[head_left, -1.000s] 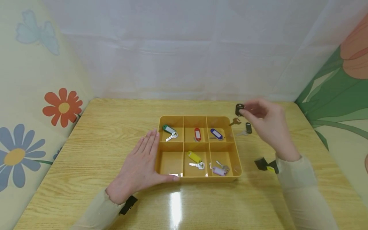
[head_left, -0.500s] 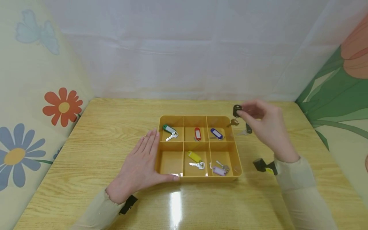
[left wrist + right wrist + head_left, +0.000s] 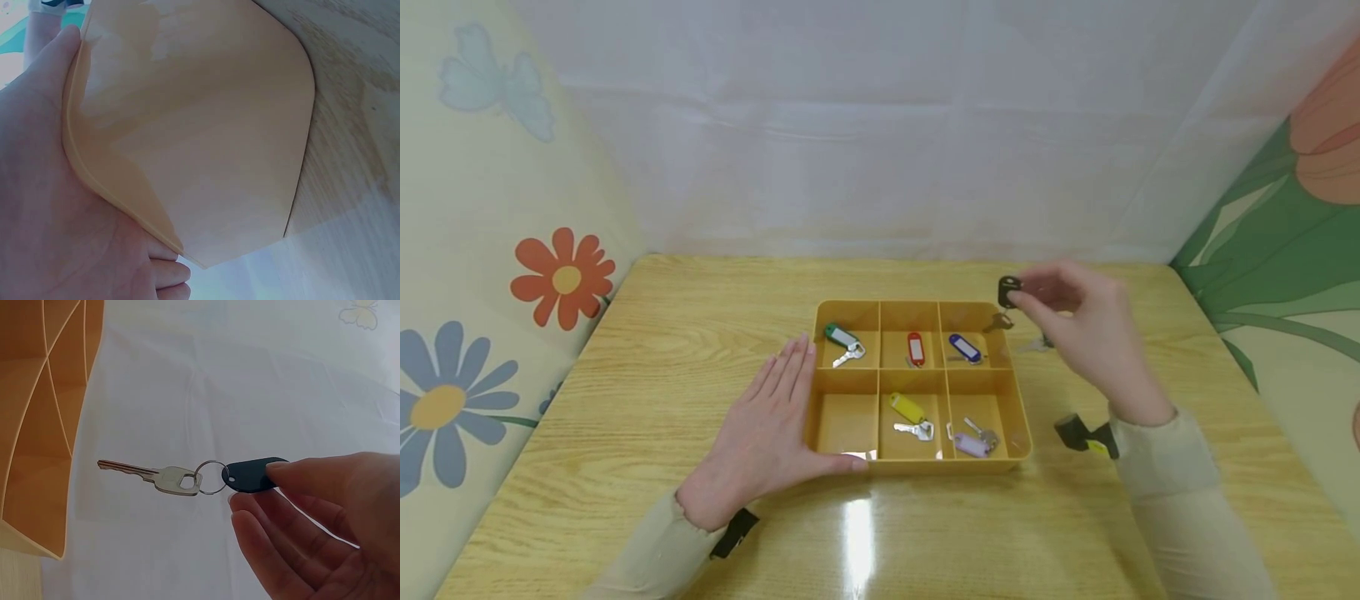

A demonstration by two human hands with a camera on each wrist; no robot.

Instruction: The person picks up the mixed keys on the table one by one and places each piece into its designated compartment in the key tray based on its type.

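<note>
With thumb and fingers my right hand (image 3: 1081,333) pinches a black key tag (image 3: 1008,292) above the back right corner of a yellow six-compartment organizer box (image 3: 947,467). A key (image 3: 178,480) hangs from that tag on a split ring (image 3: 211,477). My left hand (image 3: 760,437) rests against the box's left side, fingers straight, thumb along the front wall. Tagged keys lie inside: green tag (image 3: 842,337) back left, red tag (image 3: 915,349) back middle, blue tag (image 3: 965,348) back right, yellow tag (image 3: 908,408) front middle, lilac tag (image 3: 972,445) front right. The front left compartment holds nothing visible.
Another key (image 3: 1036,344) lies on the wooden table (image 3: 700,308) right of the box, its tag mostly hidden behind my right hand. A white cloth (image 3: 880,150) hangs at the back, and flower-printed panels (image 3: 565,281) stand on both sides.
My right hand has moved left with the black-tagged key, toward the box's back right corner. It now covers most of the tag on the table. The left hand stays where it was.
</note>
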